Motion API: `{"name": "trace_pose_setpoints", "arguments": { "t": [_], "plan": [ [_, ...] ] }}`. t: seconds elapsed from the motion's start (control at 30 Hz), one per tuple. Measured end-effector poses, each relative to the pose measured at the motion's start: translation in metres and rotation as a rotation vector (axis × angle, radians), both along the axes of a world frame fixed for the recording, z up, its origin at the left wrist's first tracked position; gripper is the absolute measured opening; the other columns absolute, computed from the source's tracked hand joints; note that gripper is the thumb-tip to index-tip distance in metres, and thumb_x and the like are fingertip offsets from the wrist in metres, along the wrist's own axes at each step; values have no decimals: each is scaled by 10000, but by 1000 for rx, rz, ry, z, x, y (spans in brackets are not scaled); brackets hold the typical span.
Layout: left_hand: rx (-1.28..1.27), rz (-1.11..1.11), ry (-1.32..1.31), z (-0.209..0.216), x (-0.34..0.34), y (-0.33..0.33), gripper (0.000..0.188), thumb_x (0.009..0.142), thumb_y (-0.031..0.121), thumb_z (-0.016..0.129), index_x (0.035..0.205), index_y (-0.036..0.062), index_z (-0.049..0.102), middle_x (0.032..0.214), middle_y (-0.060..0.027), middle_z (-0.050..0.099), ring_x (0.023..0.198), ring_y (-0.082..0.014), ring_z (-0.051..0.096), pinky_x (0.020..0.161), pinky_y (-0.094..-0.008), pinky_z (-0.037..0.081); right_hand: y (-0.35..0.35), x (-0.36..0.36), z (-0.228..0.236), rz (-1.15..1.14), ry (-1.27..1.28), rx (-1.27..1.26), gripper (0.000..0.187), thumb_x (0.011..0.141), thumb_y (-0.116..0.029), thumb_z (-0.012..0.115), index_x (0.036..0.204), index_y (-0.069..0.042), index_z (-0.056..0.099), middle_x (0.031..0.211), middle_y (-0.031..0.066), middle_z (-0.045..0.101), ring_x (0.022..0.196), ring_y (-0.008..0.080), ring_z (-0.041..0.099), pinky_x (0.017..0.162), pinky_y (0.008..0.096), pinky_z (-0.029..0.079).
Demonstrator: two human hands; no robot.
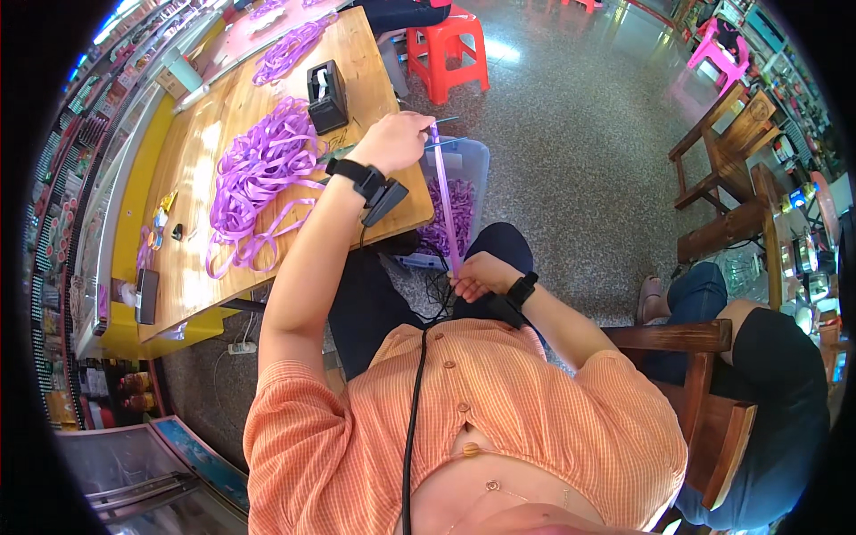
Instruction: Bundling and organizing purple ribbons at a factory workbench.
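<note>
A length of purple ribbon (445,201) is stretched between my two hands, beyond the table's right edge. My left hand (403,143) is closed on its upper end. Two thin blue pointed pieces (448,142) stick out to the right by my left fingers; whether they belong to one tool I cannot tell. Near my lap, my right hand (484,275) pinches the ribbon's lower end. Left of my left hand, a big tangled heap of purple ribbon (263,174) lies on the wooden table (366,67). Both wrists wear black strapped devices.
A black tape dispenser (327,96) and another ribbon bundle (290,49) are farther back on the table. A clear plastic bin (477,165) of purple pieces stands below my hands. A red stool (448,53) is ahead; a seated person's legs (767,383) are at right.
</note>
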State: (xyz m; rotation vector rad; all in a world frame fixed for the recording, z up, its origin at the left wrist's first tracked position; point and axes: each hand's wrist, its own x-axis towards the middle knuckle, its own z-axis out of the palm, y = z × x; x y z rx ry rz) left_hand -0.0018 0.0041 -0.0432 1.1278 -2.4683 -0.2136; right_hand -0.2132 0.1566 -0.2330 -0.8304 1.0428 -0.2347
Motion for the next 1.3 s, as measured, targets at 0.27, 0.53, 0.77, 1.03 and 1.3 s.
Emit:
{"name": "trace_pose_setpoints", "arguments": {
  "t": [0.27, 0.53, 0.77, 1.03, 1.3],
  "plan": [
    [262, -208, 370, -8, -16, 160, 119, 892, 137, 635, 912, 28, 679, 849, -162, 672, 800, -336, 660, 733, -388, 533, 23, -14, 27, 23, -108, 89, 283, 925, -266, 665, 952, 15, 677, 734, 96, 690, 578, 159, 660, 562, 279, 570],
    [1006, 144, 747, -100, -10, 176, 298, 945, 233, 665, 1184, 55, 656, 1009, -28, 690, 799, -95, 645, 595, -234, 510, 39, -24, 48, 67, -217, 120, 302, 917, -289, 695, 956, 10, 690, 710, 98, 696, 535, 148, 655, 521, 236, 544],
    [1154, 116, 798, -110, -22, 175, 259, 926, 276, 698, 921, 21, 744, 770, -2, 689, 656, -80, 617, 582, -230, 496, 39, -32, 66, 124, -151, -49, 332, 938, -320, 652, 1015, 0, 694, 791, 89, 704, 601, 138, 660, 594, 239, 550],
    [1116, 197, 763, -120, -25, 173, 321, 960, 293, 655, 935, -14, 746, 835, -56, 729, 693, -96, 653, 655, -230, 528, -63, -8, 100, -220, -99, -557, 438, 952, -413, 636, 1167, -32, 646, 1006, 67, 695, 824, 132, 643, 754, 291, 536],
    [1146, 173, 849, -123, -25, 174, 350, 941, 311, 678, 930, -32, 745, 843, -74, 737, 709, -117, 682, 642, -245, 542, -124, 35, 108, -391, -189, -645, 305, 977, -300, 622, 1102, -30, 688, 918, 66, 725, 766, 111, 649, 673, 249, 507]
  ]
}}
